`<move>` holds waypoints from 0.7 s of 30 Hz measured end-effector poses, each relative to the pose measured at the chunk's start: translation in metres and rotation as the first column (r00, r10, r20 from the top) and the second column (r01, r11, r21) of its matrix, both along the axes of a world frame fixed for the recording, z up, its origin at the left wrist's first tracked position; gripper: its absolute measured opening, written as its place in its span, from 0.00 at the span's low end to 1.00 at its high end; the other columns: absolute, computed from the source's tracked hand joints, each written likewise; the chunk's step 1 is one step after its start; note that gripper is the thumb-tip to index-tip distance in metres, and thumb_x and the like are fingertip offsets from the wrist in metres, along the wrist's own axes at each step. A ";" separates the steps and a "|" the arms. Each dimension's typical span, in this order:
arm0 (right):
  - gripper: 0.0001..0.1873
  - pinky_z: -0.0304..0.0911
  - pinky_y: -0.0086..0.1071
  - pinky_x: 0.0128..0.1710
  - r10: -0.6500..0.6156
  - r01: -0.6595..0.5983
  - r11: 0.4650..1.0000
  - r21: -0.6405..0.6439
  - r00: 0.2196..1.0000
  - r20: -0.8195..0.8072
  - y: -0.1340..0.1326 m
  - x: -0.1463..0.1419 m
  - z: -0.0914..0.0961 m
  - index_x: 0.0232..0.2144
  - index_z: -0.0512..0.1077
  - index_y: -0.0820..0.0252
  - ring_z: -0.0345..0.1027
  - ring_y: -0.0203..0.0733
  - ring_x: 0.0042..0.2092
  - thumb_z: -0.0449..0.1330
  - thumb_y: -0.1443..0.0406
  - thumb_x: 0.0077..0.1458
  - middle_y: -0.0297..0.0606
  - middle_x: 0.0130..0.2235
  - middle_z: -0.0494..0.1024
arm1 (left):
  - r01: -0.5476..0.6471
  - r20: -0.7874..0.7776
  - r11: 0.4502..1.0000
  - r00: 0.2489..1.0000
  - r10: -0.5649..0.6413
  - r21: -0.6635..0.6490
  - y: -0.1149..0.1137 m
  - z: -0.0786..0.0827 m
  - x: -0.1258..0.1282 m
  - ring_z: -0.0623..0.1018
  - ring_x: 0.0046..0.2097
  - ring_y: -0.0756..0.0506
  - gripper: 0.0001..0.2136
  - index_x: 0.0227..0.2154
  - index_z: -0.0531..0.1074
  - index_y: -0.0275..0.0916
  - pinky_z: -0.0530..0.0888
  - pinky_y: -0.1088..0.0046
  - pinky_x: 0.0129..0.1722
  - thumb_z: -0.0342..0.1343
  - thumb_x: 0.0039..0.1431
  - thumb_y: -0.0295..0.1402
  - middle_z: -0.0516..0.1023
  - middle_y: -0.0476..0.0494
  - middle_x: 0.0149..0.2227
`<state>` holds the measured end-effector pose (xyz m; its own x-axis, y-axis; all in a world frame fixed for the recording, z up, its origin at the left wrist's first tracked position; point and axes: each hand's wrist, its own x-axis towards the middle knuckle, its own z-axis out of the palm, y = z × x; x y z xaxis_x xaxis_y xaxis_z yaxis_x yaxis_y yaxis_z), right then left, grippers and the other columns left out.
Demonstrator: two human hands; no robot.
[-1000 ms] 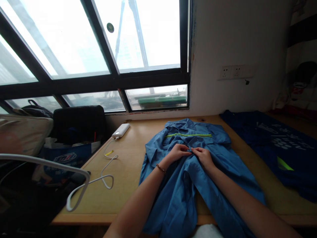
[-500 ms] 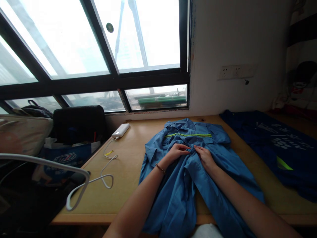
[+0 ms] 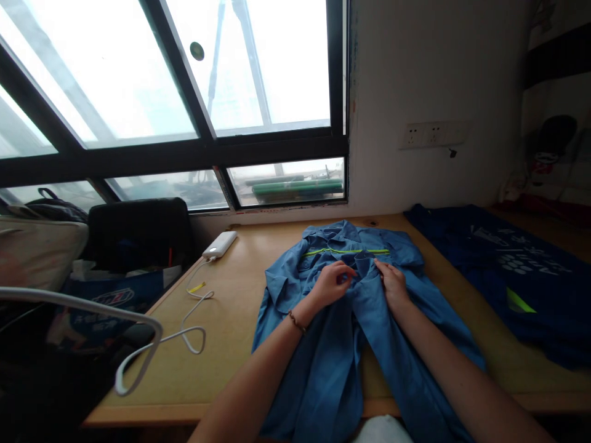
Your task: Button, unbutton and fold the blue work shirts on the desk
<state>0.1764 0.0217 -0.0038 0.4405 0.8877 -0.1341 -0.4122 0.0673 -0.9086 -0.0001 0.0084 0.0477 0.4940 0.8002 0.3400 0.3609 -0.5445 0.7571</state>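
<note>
A blue work jacket (image 3: 323, 363) with a yellow-green strip across the chest lies spread on the table, collar toward the window. Its lower part hangs over the front edge. My right hand (image 3: 392, 284) pinches a raised edge of its front, thumb and fingers closed on the cloth. Just to the left, my left hand (image 3: 333, 283) is curled, thumb and forefinger together close against the jacket's middle opening. Whether cloth or something small sits between those fingertips I cannot make out.
On the wooden table (image 3: 240, 332), a white power bank (image 3: 220, 245) trails a white cable (image 3: 194, 298) off the left edge. A dark blue printed garment (image 3: 498, 277) lies at right. Bags and a black chair back (image 3: 138, 231) stand left, below the window.
My hands have moved slightly apart. The right one has lifted and drawn the jacket's front edge to the right, and the left one's fingers have curled in. The view has shifted a little.
</note>
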 end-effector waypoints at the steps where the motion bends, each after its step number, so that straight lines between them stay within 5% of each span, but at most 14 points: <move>1: 0.17 0.52 0.27 0.14 -0.002 0.002 1.000 -0.013 1.000 0.018 0.000 0.002 0.001 0.20 0.68 0.61 0.55 0.31 0.15 0.66 0.56 0.28 0.26 0.12 0.64 | 0.100 -0.011 0.989 0.995 -0.101 -0.112 -0.006 0.004 0.005 0.69 0.29 0.50 0.09 0.31 0.74 0.36 0.65 0.77 0.29 0.51 0.52 0.33 0.72 0.45 0.29; 4: 0.17 0.51 0.26 0.14 -0.040 0.042 0.998 -0.035 0.996 0.077 -0.001 0.009 0.005 0.20 0.68 0.60 0.55 0.30 0.14 0.66 0.55 0.29 0.26 0.12 0.64 | 0.338 -0.024 0.844 0.924 -0.382 -0.415 -0.016 0.005 0.014 0.66 0.22 0.52 0.15 0.27 0.74 0.33 0.62 0.78 0.22 0.54 0.49 0.42 0.71 0.47 0.22; 6: 0.17 0.55 0.27 0.16 -0.081 0.084 0.996 -0.034 0.993 0.086 -0.002 0.012 0.008 0.21 0.69 0.60 0.59 0.32 0.16 0.66 0.55 0.30 0.27 0.14 0.67 | 0.379 -0.013 0.784 0.897 -0.441 -0.491 -0.015 -0.003 0.016 0.65 0.21 0.53 0.16 0.26 0.73 0.33 0.61 0.78 0.20 0.58 0.43 0.44 0.70 0.48 0.21; 10: 0.18 0.57 0.26 0.18 -0.119 0.118 0.993 0.022 0.990 0.076 -0.003 0.016 0.016 0.24 0.69 0.59 0.60 0.33 0.18 0.65 0.55 0.32 0.28 0.16 0.68 | 0.143 0.067 0.902 0.990 -0.126 -0.408 -0.006 -0.023 0.018 0.66 0.22 0.53 0.21 0.34 0.71 0.34 0.61 0.79 0.20 0.61 0.38 0.44 0.71 0.47 0.25; 12: 0.18 0.57 0.27 0.17 -0.137 0.132 0.990 0.054 0.984 0.111 -0.003 0.016 0.018 0.24 0.68 0.60 0.60 0.33 0.17 0.64 0.54 0.34 0.28 0.15 0.67 | 0.090 0.130 0.912 0.991 -0.041 -0.401 -0.003 -0.027 0.019 0.67 0.24 0.54 0.24 0.40 0.69 0.35 0.62 0.79 0.22 0.62 0.38 0.42 0.72 0.45 0.32; 16: 0.17 0.56 0.26 0.18 -0.155 0.147 0.987 0.061 0.975 0.158 -0.003 0.016 0.020 0.24 0.68 0.60 0.59 0.32 0.18 0.63 0.53 0.35 0.28 0.15 0.67 | 0.247 0.258 0.790 0.959 -0.116 -0.561 -0.006 -0.023 0.020 0.69 0.26 0.53 0.22 0.38 0.71 0.35 0.63 0.79 0.24 0.63 0.38 0.38 0.73 0.45 0.32; 21: 0.19 0.56 0.26 0.18 -0.155 0.135 0.983 0.125 0.973 0.168 -0.003 0.012 0.018 0.26 0.67 0.61 0.59 0.32 0.18 0.63 0.52 0.36 0.28 0.15 0.66 | 0.387 0.510 0.588 0.859 0.050 -0.710 -0.006 -0.023 0.017 0.72 0.30 0.49 0.17 0.32 0.73 0.33 0.68 0.74 0.32 0.56 0.47 0.44 0.73 0.44 0.28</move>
